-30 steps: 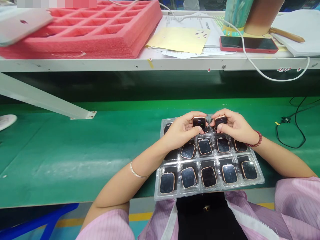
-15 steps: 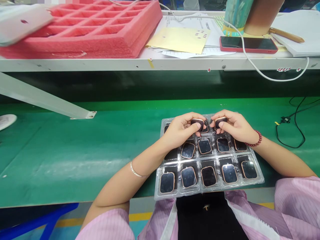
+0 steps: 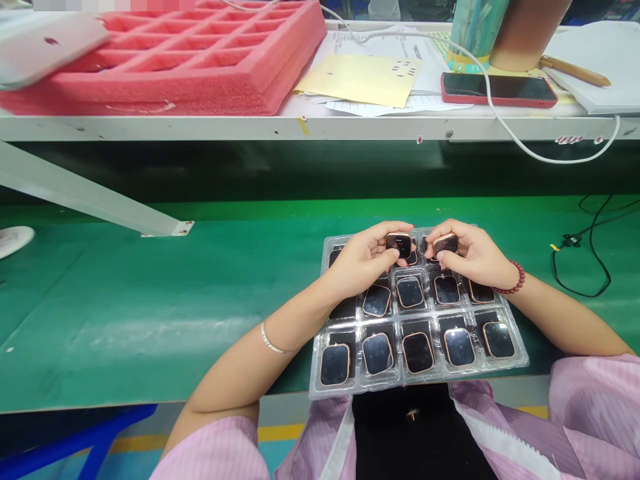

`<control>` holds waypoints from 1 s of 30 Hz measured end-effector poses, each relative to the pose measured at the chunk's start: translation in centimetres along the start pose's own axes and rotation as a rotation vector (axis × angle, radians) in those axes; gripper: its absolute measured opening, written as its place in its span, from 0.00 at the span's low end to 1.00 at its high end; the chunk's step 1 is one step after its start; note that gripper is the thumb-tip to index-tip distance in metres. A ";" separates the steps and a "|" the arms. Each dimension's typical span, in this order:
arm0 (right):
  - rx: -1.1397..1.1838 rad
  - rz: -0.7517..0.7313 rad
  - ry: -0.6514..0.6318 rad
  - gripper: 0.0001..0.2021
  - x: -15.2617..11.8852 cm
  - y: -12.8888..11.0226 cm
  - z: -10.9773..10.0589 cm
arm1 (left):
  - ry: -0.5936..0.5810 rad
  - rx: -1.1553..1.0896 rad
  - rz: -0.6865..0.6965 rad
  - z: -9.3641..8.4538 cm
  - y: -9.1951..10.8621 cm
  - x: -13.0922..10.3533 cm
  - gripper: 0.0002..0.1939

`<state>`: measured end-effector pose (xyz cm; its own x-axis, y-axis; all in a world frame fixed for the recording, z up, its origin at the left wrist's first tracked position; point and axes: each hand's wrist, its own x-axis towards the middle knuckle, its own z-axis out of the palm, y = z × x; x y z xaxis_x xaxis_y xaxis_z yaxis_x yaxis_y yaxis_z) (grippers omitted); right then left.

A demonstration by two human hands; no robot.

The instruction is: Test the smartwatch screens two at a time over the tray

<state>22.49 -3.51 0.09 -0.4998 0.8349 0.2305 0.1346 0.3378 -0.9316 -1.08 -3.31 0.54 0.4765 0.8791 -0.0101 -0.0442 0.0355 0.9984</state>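
My left hand point(image 3: 367, 259) is closed on a smartwatch body point(image 3: 399, 244) with a gold rim; its dark face shows small lit marks, and my thumb lies on the glass. In my right hand point(image 3: 475, 257) is a second smartwatch body point(image 3: 445, 245), gripped between thumb and fingers and tilted, its screen dark. Both are held just above the far row of a clear plastic tray point(image 3: 320, 393). Several more gold-rimmed watch bodies, such as a dark one point(image 3: 417, 352) in the near row, lie face up in its compartments. My hands and wrists partly hide the far rows.
The tray rests at the front edge of a green work surface point(image 3: 150, 320). Above it runs a white shelf point(image 3: 210, 129) with a pink foam tray point(image 3: 280, 73), papers point(image 3: 370, 77) and a phone point(image 3: 500, 90). A white cable point(image 3: 545, 160) hangs down; a black cable point(image 3: 595, 293) lies right.
Small marks have lit up on the left watch face, which has turned more toward me. The right watch has shifted slightly right and tilted. The tray has stayed in place.
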 end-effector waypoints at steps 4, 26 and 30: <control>0.021 0.022 0.003 0.16 -0.2 0.2 -0.1 | 0.015 -0.023 -0.015 0.1 0.0 0.0 0.26; 0.005 0.135 0.072 0.14 -0.7 0.2 -0.6 | -0.946 -0.525 -0.478 0.7 4.0 -3.3 0.43; 0.172 0.213 0.053 0.17 -0.5 0.5 -1.1 | -0.998 -0.568 -0.459 0.9 4.5 -4.1 0.40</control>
<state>23.70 -3.24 -0.23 -0.4296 0.9024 0.0343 0.0825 0.0771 -0.9936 -2.47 -7.18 5.15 0.9983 -0.0073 -0.0572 0.0476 0.6648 0.7455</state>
